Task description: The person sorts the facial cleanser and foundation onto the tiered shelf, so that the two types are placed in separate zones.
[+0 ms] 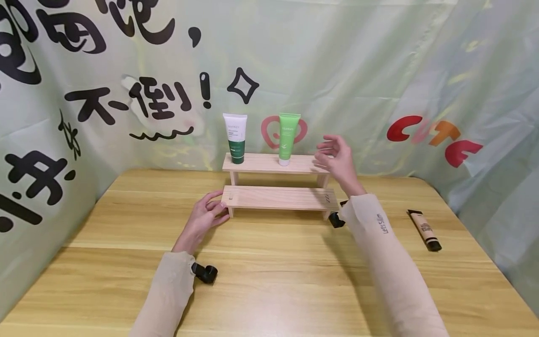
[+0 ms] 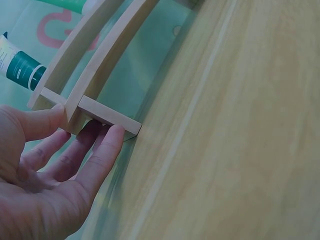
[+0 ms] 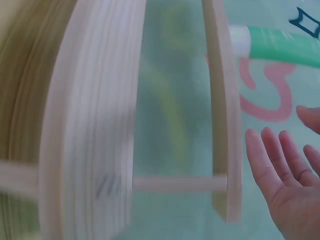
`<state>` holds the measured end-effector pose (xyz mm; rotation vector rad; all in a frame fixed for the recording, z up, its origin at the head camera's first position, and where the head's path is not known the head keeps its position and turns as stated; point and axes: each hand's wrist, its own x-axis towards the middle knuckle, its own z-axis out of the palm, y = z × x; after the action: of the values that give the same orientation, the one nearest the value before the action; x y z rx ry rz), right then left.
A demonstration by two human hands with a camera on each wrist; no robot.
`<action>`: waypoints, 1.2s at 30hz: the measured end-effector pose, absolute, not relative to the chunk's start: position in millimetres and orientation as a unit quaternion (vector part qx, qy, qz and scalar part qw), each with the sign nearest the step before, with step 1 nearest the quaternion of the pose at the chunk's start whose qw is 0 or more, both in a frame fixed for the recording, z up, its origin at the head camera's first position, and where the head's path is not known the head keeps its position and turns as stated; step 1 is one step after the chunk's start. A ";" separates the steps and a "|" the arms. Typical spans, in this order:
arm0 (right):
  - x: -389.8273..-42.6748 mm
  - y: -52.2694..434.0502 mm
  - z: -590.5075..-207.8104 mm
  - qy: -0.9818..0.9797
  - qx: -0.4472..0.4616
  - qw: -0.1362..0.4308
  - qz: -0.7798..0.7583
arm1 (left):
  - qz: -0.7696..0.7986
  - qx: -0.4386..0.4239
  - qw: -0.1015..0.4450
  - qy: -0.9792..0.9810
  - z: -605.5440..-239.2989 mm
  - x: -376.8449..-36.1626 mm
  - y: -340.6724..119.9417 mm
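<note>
A two-step wooden stand [image 1: 280, 197] stands on the table. My left hand [image 1: 204, 216] grips its lower step at the left end; in the left wrist view the thumb lies at the step's edge and the fingers at its leg. My right hand [image 1: 338, 157] holds nothing and hovers by the upper step's right end, its fingers loosely spread in the right wrist view. Upright on the upper step are a white and dark green tube [image 1: 236, 139] at the left and a light green tube [image 1: 288, 139] near the middle.
A beige tube with a black cap [image 1: 424, 230] lies on the wooden table [image 1: 269, 276] at the right. Behind the table hangs a pale green cloth [image 1: 349, 61] with black lettering and coloured letters. Black wrist cameras [image 1: 204, 273] stick out from the sleeves.
</note>
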<state>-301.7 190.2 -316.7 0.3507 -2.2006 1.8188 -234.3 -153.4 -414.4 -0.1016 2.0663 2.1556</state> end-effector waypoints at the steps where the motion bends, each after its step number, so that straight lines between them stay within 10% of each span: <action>1: -300.2 194.6 -316.2 -0.759 0.116 0.132 0.627 | 0.718 -0.036 0.076 0.690 -414.4 -234.5 -153.5; 36: -250.2 294.2 -344.2 -0.836 0.055 0.088 0.539 | 0.722 -0.052 0.085 0.684 -412.9 -235.2 -153.4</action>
<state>-250.2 294.2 -344.2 0.1646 -2.4897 1.6039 -235.2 -153.4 -412.9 -0.1562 2.0416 2.1540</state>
